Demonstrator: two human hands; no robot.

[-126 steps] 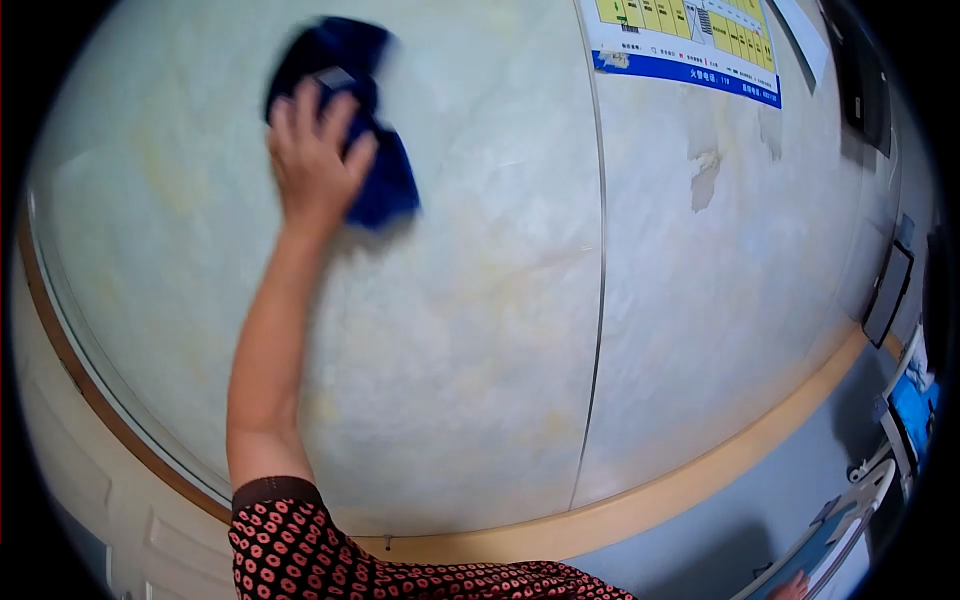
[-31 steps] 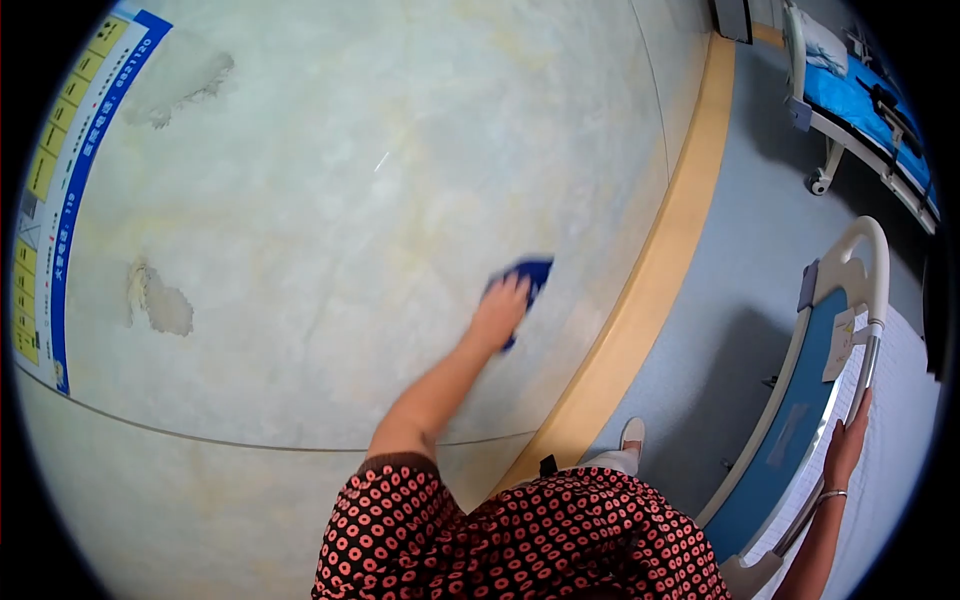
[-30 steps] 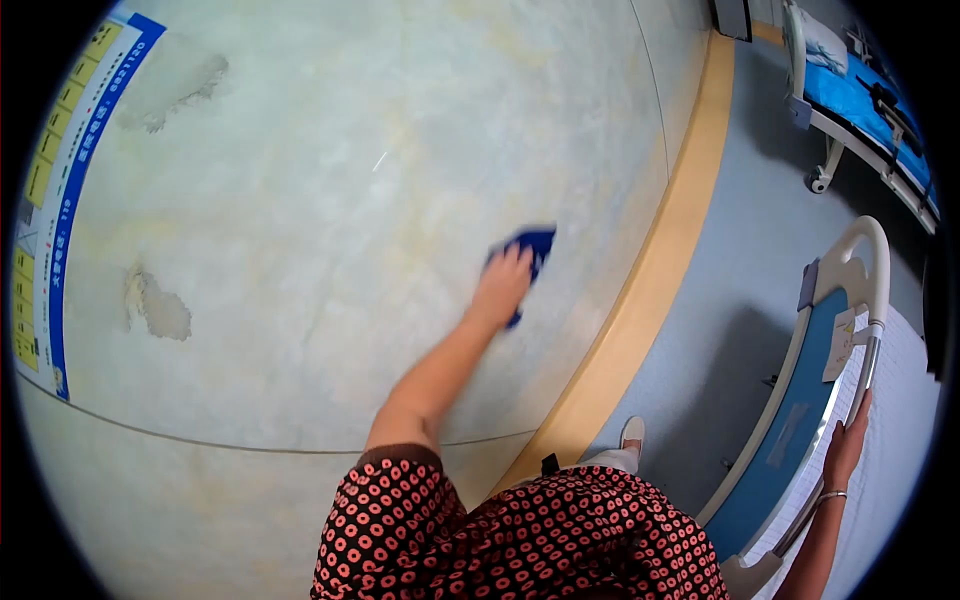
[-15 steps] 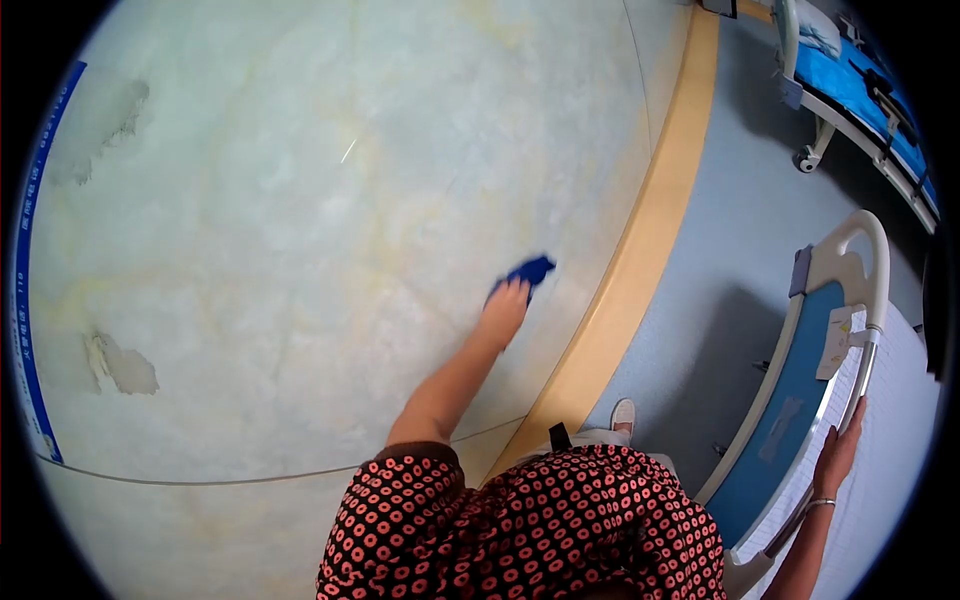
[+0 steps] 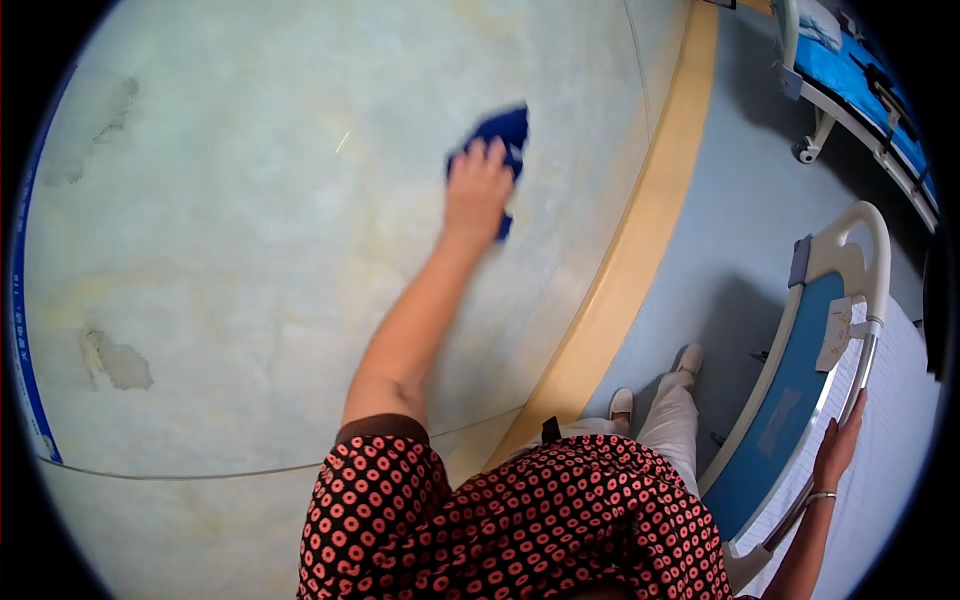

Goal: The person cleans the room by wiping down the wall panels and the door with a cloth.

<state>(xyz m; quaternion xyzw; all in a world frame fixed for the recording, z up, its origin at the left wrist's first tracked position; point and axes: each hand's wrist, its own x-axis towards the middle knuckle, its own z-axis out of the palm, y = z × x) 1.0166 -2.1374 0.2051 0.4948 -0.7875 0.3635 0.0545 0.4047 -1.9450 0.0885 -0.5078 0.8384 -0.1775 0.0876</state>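
Observation:
My left hand (image 5: 478, 188) presses a dark blue cloth (image 5: 505, 128) flat against the pale, marbled wall (image 5: 250, 220). The cloth sticks out above the fingers and below the wrist side. On the right, my right hand (image 5: 838, 445) holds the metal rail (image 5: 868, 358) at the end of a hospital bed, its thumb on the near side and the fingers along the far side. The bed's end board (image 5: 790, 410) has a blue panel and a white rim. A bracelet circles my right wrist.
A tan baseboard (image 5: 640, 230) runs between the wall and the blue-grey floor (image 5: 735, 200). Another bed (image 5: 835, 75) with a blue cover and a caster stands at the upper right. Peeling patches (image 5: 118, 362) and a blue lettered strip (image 5: 22, 330) mark the wall's left side.
My left hand has slid the blue cloth up the wall and slightly left. A second shoe and trouser leg now show on the floor. My right hand stays on the rail.

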